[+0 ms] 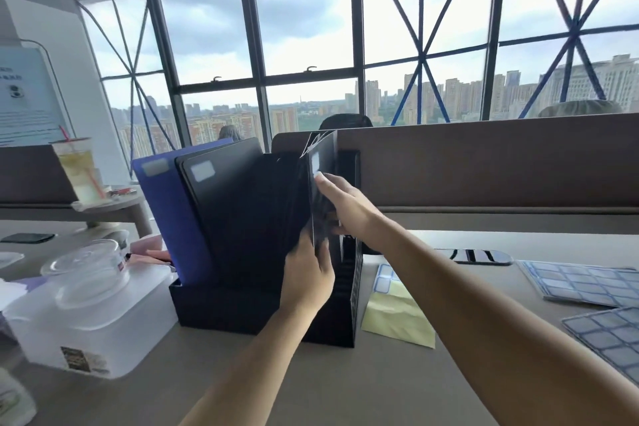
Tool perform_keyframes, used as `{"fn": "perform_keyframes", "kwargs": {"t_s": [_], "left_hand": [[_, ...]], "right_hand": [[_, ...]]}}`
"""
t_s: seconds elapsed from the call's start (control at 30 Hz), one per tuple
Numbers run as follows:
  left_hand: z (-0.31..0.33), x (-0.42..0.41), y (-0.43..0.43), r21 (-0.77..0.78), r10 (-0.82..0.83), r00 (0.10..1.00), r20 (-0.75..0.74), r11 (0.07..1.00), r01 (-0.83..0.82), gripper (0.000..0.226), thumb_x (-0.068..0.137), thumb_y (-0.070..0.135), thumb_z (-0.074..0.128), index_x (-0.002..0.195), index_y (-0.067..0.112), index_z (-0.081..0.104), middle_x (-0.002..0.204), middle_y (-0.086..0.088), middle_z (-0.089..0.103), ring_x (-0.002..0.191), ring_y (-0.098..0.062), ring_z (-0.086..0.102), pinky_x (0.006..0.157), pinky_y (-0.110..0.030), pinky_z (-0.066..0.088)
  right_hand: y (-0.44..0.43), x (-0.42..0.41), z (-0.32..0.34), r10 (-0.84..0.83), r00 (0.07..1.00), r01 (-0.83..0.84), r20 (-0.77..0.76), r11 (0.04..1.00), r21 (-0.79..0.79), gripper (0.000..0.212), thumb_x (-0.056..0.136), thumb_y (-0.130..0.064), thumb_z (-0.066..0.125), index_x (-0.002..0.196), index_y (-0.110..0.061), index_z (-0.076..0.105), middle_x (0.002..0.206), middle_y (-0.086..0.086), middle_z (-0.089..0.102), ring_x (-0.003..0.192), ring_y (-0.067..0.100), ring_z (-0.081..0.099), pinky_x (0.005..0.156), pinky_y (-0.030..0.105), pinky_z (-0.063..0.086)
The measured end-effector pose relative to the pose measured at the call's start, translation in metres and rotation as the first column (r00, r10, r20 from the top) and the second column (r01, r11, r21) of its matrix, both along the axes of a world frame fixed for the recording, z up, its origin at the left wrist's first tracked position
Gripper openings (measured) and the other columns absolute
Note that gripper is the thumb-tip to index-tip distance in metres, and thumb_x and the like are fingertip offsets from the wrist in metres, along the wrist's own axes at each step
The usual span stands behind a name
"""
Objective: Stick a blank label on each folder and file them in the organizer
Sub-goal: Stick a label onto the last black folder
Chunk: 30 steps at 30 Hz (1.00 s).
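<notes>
Black folder [328, 152] stands upright at the organizer's [221, 304] right end, my left hand [307, 273] gripping its lower edge, my right hand [345, 206] clamped higher up.

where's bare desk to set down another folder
Bare desk lies in front of the organizer, between the white box and the label sheets. A strip behind the sheets, along the partition, is also free. Left of the organizer is crowded.

Open desk [311, 373] before the organizer [221, 304]; white box [86, 328] close on its left, label sheets [581, 284] to its right
</notes>
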<state>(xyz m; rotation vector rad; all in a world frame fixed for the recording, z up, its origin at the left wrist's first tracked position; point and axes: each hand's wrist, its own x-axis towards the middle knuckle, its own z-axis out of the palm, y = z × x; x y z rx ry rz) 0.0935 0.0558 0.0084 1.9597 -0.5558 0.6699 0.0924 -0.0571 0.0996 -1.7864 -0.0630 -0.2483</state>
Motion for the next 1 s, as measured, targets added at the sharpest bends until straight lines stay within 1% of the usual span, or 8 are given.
{"fn": "perform_keyframes", "kwargs": {"t_s": [0.1,0.17,0.27,0.37,0.47,0.6,0.73,1.0], "left_hand": [[-0.004,-0.015,0.013,-0.023,0.023,0.996,-0.081,0.999,-0.025,0.038,0.098,0.028,0.054,0.134,0.019,0.046,0.116,0.009,0.063,0.1,-0.006,0.061,0.082,-0.003,0.041],[-0.008,-0.023,0.026,-0.065,0.045,0.989,-0.142,0.996,-0.055,0.044,0.096,0.034,0.055,0.136,0.019,0.043,0.119,0.007,0.063,0.103,-0.008,0.062,0.089,-0.023,0.052],[-0.01,-0.033,0.044,-0.133,0.062,0.975,-0.212,0.987,-0.091,0.049,0.094,0.029,0.059,0.138,0.016,0.04,0.123,0.003,0.061,0.098,-0.005,0.063,0.085,-0.03,0.056],[-0.008,-0.043,0.057,-0.117,0.086,0.971,-0.222,0.987,-0.114,0.049,0.093,0.025,0.061,0.137,0.017,0.041,0.117,0.005,0.059,0.092,-0.003,0.062,0.084,-0.031,0.055],[-0.004,-0.056,0.063,-0.073,0.068,0.982,-0.176,0.994,-0.082,0.036,0.092,0.023,0.06,0.127,0.019,0.05,0.107,0.007,0.061,0.085,-0.001,0.062,0.078,-0.024,0.053],[-0.003,-0.075,0.052,0.023,-0.045,0.98,-0.193,0.998,0.05,0.021,0.095,0.026,0.057,0.115,0.019,0.059,0.095,0.011,0.063,0.081,-0.001,0.063,0.075,-0.021,0.052],[-0.006,-0.095,0.021,0.115,-0.148,0.965,-0.216,0.978,0.176,0.014,0.096,0.029,0.054,0.1,0.022,0.065,0.086,0.012,0.067,0.08,0.002,0.062,0.071,-0.015,0.049],[-0.031,-0.138,-0.109,0.285,-0.413,0.853,-0.319,0.817,0.502,0.02,0.091,0.028,0.056,0.073,0.023,0.062,0.073,0.008,0.069,0.07,-0.009,0.064,0.067,-0.028,0.05]], "right_hand": [[0.012,0.005,-0.008,0.001,1.0,-0.004,-0.017,0.991,-0.136,0.094,0.062,-0.093,0.045,0.144,-0.047,0.038,0.131,-0.013,0.058,0.115,0.012,0.058,0.105,0.044,0.047],[0.022,0.002,-0.01,0.028,0.998,-0.037,-0.049,0.983,-0.181,0.088,0.069,-0.09,0.042,0.147,-0.051,0.031,0.15,-0.013,0.045,0.131,0.016,0.049,0.102,0.045,0.049],[0.037,-0.006,-0.009,0.034,0.995,-0.057,-0.094,0.966,-0.251,0.074,0.085,-0.079,0.036,0.152,-0.051,0.021,0.156,-0.009,0.038,0.125,0.02,0.05,0.09,0.039,0.054],[0.039,-0.01,-0.01,-0.003,0.995,-0.023,-0.096,0.963,-0.268,0.07,0.087,-0.078,0.035,0.15,-0.052,0.023,0.157,-0.008,0.037,0.132,0.023,0.047,0.101,0.044,0.048],[0.029,-0.017,-0.012,-0.023,0.998,0.003,-0.063,0.956,-0.294,0.066,0.089,-0.076,0.035,0.149,-0.048,0.032,0.154,-0.009,0.042,0.13,0.02,0.049,0.101,0.042,0.048],[0.007,-0.045,-0.009,-0.047,0.999,0.049,0.016,0.904,-0.426,0.053,0.097,-0.062,0.038,0.141,-0.034,0.051,0.132,-0.007,0.061,0.091,0.01,0.054,0.084,0.027,0.044],[-0.034,-0.089,-0.006,-0.126,0.992,0.117,0.023,0.812,-0.572,0.036,0.096,-0.054,0.05,0.09,-0.023,0.066,0.079,-0.004,0.063,0.079,0.021,0.059,0.064,0.029,0.044],[-0.184,-0.233,-0.041,-0.455,0.89,0.295,0.009,0.563,-0.772,0.017,0.093,-0.039,0.06,0.093,-0.026,0.072,0.091,0.001,0.075,0.082,0.02,0.071,0.077,0.033,0.056]]}}
